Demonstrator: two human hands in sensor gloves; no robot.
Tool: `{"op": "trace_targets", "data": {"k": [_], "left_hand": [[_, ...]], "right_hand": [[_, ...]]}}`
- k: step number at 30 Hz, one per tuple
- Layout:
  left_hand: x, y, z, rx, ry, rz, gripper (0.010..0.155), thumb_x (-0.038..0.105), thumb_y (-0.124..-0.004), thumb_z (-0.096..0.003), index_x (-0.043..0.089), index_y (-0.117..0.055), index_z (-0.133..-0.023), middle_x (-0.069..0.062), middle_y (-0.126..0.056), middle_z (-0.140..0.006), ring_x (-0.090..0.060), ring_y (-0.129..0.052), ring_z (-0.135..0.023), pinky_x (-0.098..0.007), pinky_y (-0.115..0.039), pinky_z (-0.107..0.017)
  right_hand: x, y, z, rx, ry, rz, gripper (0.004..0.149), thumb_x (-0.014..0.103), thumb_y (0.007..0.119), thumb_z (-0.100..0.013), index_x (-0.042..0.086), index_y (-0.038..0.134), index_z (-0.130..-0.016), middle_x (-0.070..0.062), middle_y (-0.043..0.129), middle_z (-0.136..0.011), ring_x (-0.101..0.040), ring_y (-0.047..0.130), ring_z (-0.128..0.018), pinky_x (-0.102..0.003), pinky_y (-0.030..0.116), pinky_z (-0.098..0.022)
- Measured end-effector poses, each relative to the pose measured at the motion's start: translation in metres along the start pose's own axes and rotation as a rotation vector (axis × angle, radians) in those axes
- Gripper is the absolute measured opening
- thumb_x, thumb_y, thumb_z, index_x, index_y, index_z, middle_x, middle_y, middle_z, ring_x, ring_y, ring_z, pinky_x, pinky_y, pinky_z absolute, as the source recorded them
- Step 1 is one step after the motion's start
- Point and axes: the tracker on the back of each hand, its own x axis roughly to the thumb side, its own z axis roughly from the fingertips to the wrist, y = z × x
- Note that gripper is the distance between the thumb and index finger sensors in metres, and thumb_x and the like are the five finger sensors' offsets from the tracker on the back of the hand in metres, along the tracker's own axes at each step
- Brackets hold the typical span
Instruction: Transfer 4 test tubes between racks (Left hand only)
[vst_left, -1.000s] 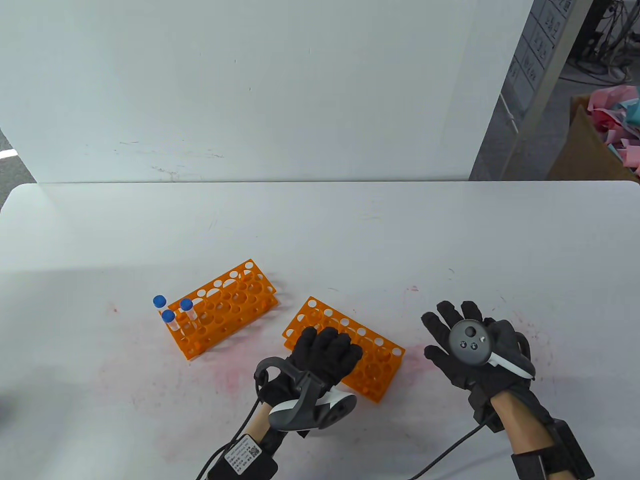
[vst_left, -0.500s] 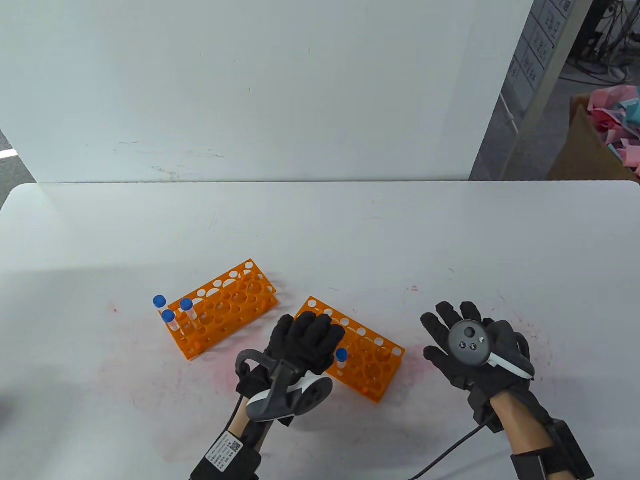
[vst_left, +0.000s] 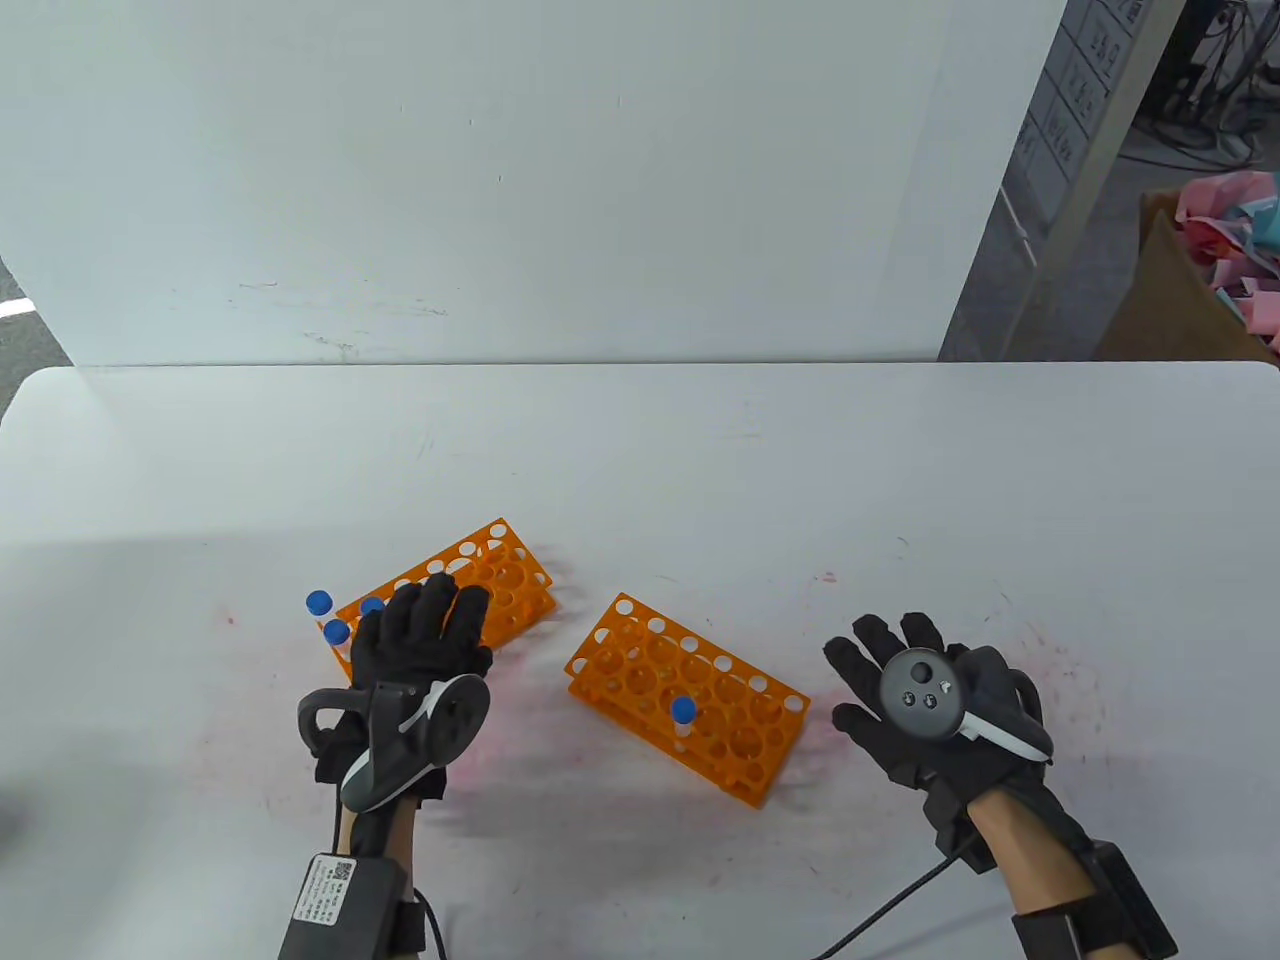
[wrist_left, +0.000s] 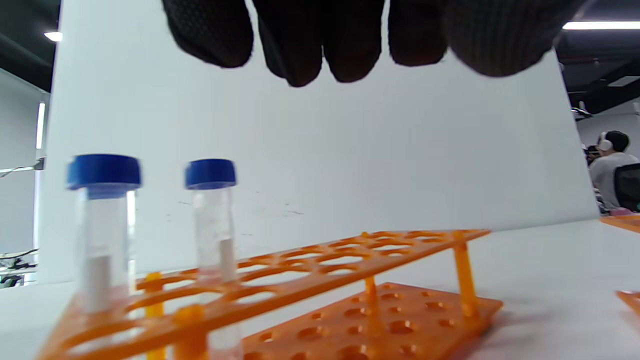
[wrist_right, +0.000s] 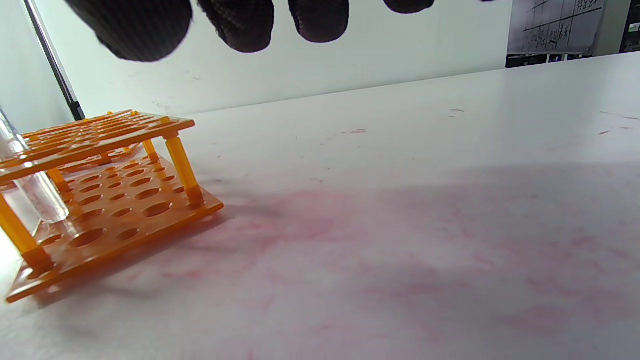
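Two orange racks sit on the white table. The left rack (vst_left: 500, 570) holds three blue-capped tubes (vst_left: 320, 603) at its near-left end; two of them show in the left wrist view (wrist_left: 104, 225). The right rack (vst_left: 640, 660) holds one blue-capped tube (vst_left: 683, 712), whose clear body shows in the right wrist view (wrist_right: 30, 185). My left hand (vst_left: 430, 625) hovers open and empty over the left rack, just right of the tubes, with its fingers (wrist_left: 320, 35) spread above the rack. My right hand (vst_left: 900, 690) lies open and flat on the table right of the right rack.
A white wall panel (vst_left: 500, 180) stands behind the table's far edge. Pink stains mark the table (vst_left: 700, 480) near the racks. A cardboard box (vst_left: 1190, 290) with coloured scraps stands off the table at the far right.
My left hand let go of the tube in the right rack and moved left to above the left rack. My right hand shifted slightly towards me.
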Motion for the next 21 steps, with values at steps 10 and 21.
{"op": "trace_targets", "data": {"k": [10,21], "left_hand": [[-0.042,-0.003,0.002,0.013,0.239,0.002,0.066,0.051,-0.073,-0.0462,0.035,-0.051,-0.106,-0.003,-0.059,-0.112,-0.033,-0.068,-0.101,-0.057,-0.066,-0.070],[-0.055,-0.018,0.006,-0.057,0.362,-0.030,0.059,0.050,-0.076,-0.0460,0.033,-0.057,-0.099,-0.003,-0.069,-0.104,-0.034,-0.075,-0.094,-0.057,-0.068,-0.068]], "right_hand": [[0.001,-0.004,0.000,-0.046,-0.023,-0.018,0.063,0.054,0.058,-0.053,0.029,0.043,-0.109,-0.011,0.035,-0.120,-0.055,0.028,-0.103,-0.078,0.035,-0.066],[0.001,-0.005,0.001,-0.045,-0.025,-0.019,0.062,0.053,0.058,-0.053,0.028,0.044,-0.109,-0.011,0.035,-0.120,-0.055,0.028,-0.103,-0.078,0.035,-0.066]]}}
